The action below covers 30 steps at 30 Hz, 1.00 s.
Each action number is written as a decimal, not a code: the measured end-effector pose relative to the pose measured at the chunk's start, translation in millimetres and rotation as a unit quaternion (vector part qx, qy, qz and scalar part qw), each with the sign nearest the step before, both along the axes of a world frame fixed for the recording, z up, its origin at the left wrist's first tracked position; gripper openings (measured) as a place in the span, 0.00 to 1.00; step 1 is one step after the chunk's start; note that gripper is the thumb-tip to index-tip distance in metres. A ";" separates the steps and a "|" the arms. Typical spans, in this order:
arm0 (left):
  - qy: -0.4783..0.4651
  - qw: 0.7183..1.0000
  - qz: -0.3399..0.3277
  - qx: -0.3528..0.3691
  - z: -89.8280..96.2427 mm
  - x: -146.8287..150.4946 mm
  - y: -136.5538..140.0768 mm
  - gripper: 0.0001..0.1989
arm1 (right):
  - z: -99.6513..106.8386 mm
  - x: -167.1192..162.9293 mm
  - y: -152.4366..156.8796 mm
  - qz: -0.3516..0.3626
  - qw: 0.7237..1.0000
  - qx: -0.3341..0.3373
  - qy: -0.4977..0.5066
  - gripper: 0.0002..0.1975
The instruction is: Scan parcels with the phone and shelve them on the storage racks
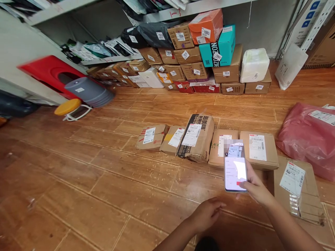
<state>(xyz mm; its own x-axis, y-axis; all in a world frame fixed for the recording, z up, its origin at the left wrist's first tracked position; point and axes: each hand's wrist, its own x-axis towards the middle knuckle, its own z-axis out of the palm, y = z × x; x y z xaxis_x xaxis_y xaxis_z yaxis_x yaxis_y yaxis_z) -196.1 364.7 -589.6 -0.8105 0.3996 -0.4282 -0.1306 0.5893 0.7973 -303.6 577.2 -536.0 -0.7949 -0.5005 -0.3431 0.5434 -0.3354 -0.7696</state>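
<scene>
A smartphone (235,174) with a lit screen is gripped in my right hand (252,186), the thumb lying over a red button low on the display. Behind the phone sit two labelled cardboard boxes, one box (216,150) partly covered by it and another box (269,153) just to the right. My left hand (209,213) hovers lower down over the wooden floor, its fingers loosely bent and slightly apart, with nothing seen in it. To the left stand a taller taped carton (205,139), a small box (169,143) and a flatter box (154,137), all bearing white labels.
At right lie a dented carton (311,190) and a pink plastic-wrapped parcel (309,139). Numbered parcels, including a teal box (229,43), are stacked below a shelf (167,15). A yellow stool (68,106), grey buckets (90,92) and a red plastic object (47,73) stand at left.
</scene>
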 end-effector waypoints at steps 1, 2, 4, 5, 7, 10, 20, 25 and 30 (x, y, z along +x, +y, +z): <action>0.001 1.000 -0.003 -0.001 0.4 -0.3 0.1 0.17 | -0.9 3.4 3.3 -0.009 1.000 0.006 -0.004 0.52; 0.001 1.000 -0.005 -0.002 0.9 -0.6 0.3 0.17 | -1.9 6.7 6.7 -0.022 1.000 0.012 -0.006 0.52; 0.001 1.000 -0.010 -0.008 2.5 -0.8 1.6 0.16 | -4.3 12.3 13.4 -0.052 0.998 0.024 -0.005 0.50; 0.000 1.000 -0.012 -0.011 3.8 -0.6 2.6 0.16 | -5.4 14.5 16.7 -0.069 0.997 0.028 -0.003 0.49; 0.001 1.000 -0.015 -0.015 7.4 1.0 4.9 0.16 | -6.9 17.4 22.6 -0.105 0.994 0.034 -0.002 0.46; 0.004 0.999 -0.031 -0.021 14.0 7.0 5.6 0.17 | -6.5 18.6 29.6 -0.147 0.988 0.043 -0.007 0.42; 0.013 0.999 0.043 -0.016 20.5 59.9 -24.5 0.19 | 2.8 24.8 17.8 -0.152 0.988 0.004 -0.008 0.49; -0.018 0.997 0.076 0.023 13.0 100.1 -34.0 0.17 | -7.7 52.4 -25.2 -0.126 0.990 -0.031 -0.047 0.48; -0.018 0.996 0.077 0.046 7.8 97.2 -51.6 0.14 | 2.3 43.8 -94.5 -0.079 0.995 -0.033 -0.046 0.51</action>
<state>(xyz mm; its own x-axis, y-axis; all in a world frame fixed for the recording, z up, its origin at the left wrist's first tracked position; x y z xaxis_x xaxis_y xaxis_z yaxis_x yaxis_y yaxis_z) -98.9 313.1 -581.9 -0.8503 0.3103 -0.4251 -0.2437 0.4839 0.8405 -259.9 482.7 -533.7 -0.8320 -0.3955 -0.3890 0.5473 -0.4708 -0.6919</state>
